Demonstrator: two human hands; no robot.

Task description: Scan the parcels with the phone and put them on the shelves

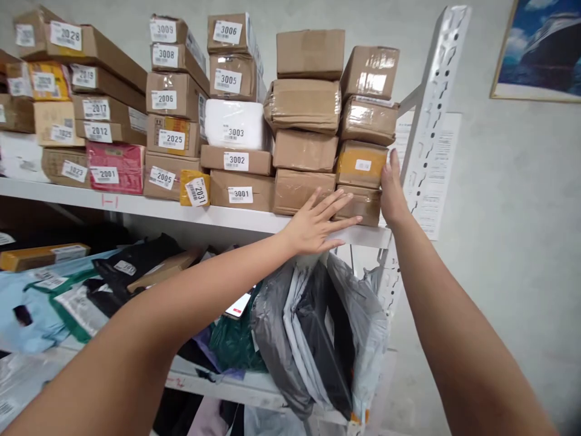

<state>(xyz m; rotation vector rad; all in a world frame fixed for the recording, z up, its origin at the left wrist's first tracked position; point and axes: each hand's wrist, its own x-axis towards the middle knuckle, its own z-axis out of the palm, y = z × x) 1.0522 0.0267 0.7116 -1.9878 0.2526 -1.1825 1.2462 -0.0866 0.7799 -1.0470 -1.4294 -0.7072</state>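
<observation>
My left hand [315, 223]: splayed over bottom boxes [303, 189], mid-frame
My right hand [394, 192]: flattened by yellow-taped box [361, 174], centre-right
Hands: apart

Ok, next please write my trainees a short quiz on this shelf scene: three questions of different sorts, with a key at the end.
1. Which number is on the white parcel directly under the box labelled 3005?
2. True or false: the left hand is spread open.
3. Which of these is nearest to the right hand?
A) the pink parcel
B) the yellow-fronted box
C) the framed ship picture

Key: 1. 3003. 2. True. 3. B.
</observation>
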